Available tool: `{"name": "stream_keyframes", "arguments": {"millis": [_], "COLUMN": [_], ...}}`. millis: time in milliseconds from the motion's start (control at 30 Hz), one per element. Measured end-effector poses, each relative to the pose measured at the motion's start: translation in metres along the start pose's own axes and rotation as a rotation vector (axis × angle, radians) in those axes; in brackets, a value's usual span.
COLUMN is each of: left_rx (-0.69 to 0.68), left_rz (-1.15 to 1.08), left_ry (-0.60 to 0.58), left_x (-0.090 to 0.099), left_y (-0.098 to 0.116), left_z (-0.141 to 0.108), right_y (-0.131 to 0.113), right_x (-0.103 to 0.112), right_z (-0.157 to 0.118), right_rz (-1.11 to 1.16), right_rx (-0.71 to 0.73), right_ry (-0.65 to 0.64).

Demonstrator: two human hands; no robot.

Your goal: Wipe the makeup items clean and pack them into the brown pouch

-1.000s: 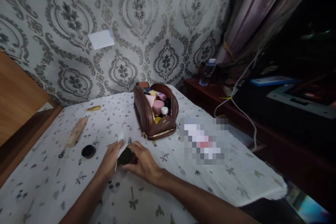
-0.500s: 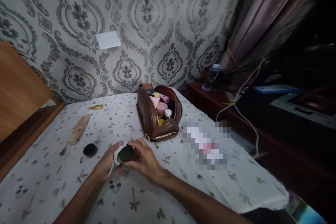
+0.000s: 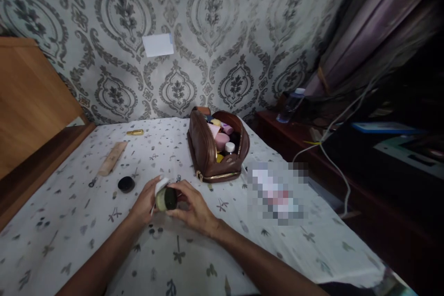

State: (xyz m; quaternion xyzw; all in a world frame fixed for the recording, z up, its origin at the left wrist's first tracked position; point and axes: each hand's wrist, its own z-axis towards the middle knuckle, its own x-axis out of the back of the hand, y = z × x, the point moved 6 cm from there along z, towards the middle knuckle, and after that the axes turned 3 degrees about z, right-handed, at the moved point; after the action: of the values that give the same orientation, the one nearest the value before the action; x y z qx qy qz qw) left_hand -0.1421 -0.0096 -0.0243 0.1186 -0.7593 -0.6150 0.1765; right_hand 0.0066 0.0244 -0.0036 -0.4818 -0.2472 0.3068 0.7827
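My right hand (image 3: 197, 207) grips a small jar (image 3: 163, 200) with a dark lid and a pale greenish body, tilted on its side above the bed sheet. In my left hand (image 3: 143, 204) is a thin white wipe or tissue (image 3: 161, 184), closed in the fingers and pressed against the jar's left side. Left of my hands, a round black container (image 3: 126, 184) rests on the sheet. Just beyond them stands an open brown cosmetic bag (image 3: 203, 148), its zip undone, holding a pink item, a white-capped bottle (image 3: 229, 148) and several other items.
A beige tube (image 3: 113, 158) and a small gold item (image 3: 135, 132) lie on the patterned sheet (image 3: 166, 148) at left. A blurred-out object (image 3: 275, 192) is at right. Past the bed's edge, a water bottle (image 3: 290, 107) and white cables (image 3: 335, 159) sit on a dark red surface.
The jar has turned in my fingers, so its pale side shows more and its dark lid faces right. My view has shifted a little left; the surrounding objects stay put.
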Motion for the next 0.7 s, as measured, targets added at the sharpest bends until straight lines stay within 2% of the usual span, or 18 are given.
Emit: {"name": "stream_keyframes", "arguments": {"millis": [167,300,467,567,700], "left_rx": [0.119,0.108,0.09,0.025,-0.033], "left_rz": [-0.265,-0.248,-0.113,-0.022,0.052], "left_ry": [-0.075,-0.138,-0.096,-0.164,-0.225], "left_x": [-0.021,-0.032,-0.026,-0.027,-0.029], "left_y": [0.006,0.008,0.001,0.004,0.01], "left_z": [-0.011,-0.013,-0.015,-0.02,-0.022], "right_y": [0.016,0.028,0.023,0.016,0.015], "right_x": [0.004,0.013,0.018,0.018,0.018], "right_z": [0.003,0.003,-0.001,-0.003,-0.004], "right_rz": [0.193,0.177,-0.057,-0.15,-0.203], "right_rx": [-0.155,-0.206,-0.097,-0.024,0.0], "right_ry": [0.136,0.247,0.312,0.323,0.316]}}
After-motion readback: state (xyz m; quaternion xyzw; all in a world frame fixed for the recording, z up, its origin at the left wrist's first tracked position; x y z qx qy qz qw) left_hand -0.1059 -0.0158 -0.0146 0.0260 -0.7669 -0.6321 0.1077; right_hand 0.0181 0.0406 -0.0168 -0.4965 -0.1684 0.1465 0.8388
